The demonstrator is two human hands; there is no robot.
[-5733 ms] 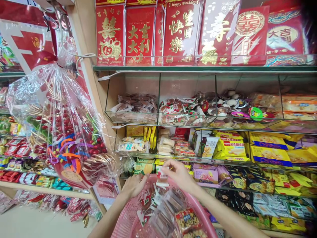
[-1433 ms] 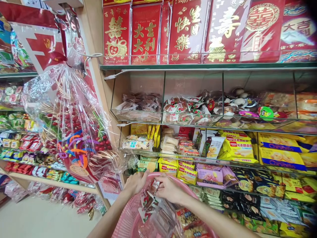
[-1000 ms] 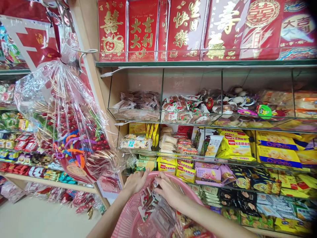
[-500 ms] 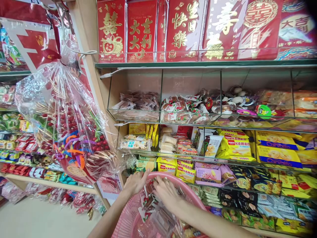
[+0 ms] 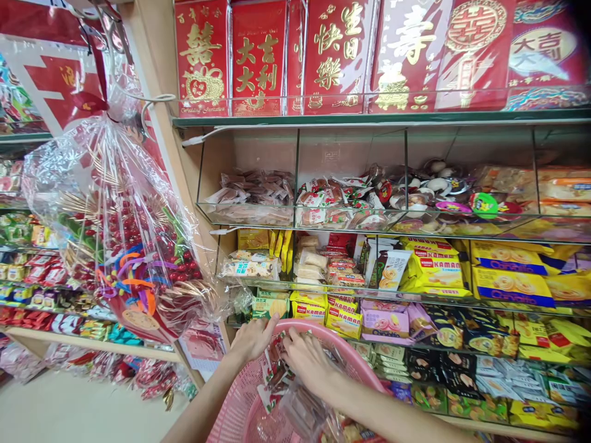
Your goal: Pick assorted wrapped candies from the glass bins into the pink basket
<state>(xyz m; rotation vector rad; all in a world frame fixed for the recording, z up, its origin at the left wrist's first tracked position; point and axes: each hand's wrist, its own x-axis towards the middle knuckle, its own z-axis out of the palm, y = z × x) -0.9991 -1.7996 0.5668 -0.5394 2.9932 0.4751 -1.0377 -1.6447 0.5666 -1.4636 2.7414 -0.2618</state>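
Note:
A pink plastic basket with perforated sides is tilted toward me, low in the view. My left hand grips its far left rim, thumb stretched along the edge. My right hand reaches inside, fingers bent down among the packets; its fingertips are partly hidden, so what it holds is unclear. Just under those fingers lie small red, white and green snack packets. Clear-wrapped brown snacks lie nearer to me, below my right wrist.
Glass-fronted shelves face me. Brown packets, yellow KAMAN packs and purple biscuit packs fill their compartments. Red gold-lettered envelopes stand on top. A cellophane-wrapped red-berry bouquet hangs at left, above pale floor.
The shelves have shifted slightly left in view. My right hand has moved a little left inside the basket; my left hand stays on the rim.

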